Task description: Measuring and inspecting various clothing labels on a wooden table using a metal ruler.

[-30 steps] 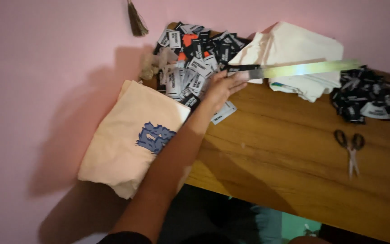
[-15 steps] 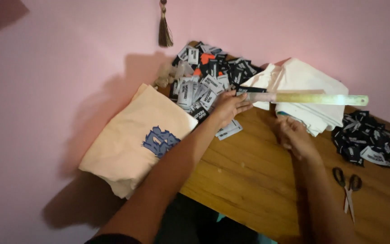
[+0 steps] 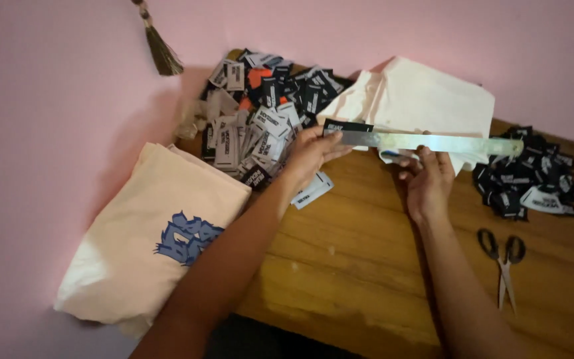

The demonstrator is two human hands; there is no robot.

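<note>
Far left: cream folded garment [image 3: 147, 239] with a blue print, hanging partly over the table's left edge. Above it, a brown tassel [image 3: 161, 52] hangs against the pink wall.

Next: heap of black, white and orange fabric labels [image 3: 260, 113] at the back left corner of the wooden table [image 3: 360, 266]. One white label [image 3: 313, 189] lies apart, just under the left wrist.

Left hand [image 3: 310, 154]: fingers curled around the left end of a long metal ruler [image 3: 426, 141]. A black label [image 3: 347, 125] sits at that end of the ruler, pinched at the fingertips, thumb below.

Ruler runs nearly level, left to right, held above the table, crossing in front of a folded white cloth [image 3: 426, 100].

Right hand [image 3: 426, 181]: below the ruler's middle, fingers bent upward, fingertips touching its lower edge and the cloth hem there. Whether it grips the ruler or only steadies it, cannot tell.

Right of the ruler's far end: second pile of mostly black labels [image 3: 533, 181]. Nearer the table front, scissors [image 3: 503, 260] lie closed, well apart from both hands.
</note>
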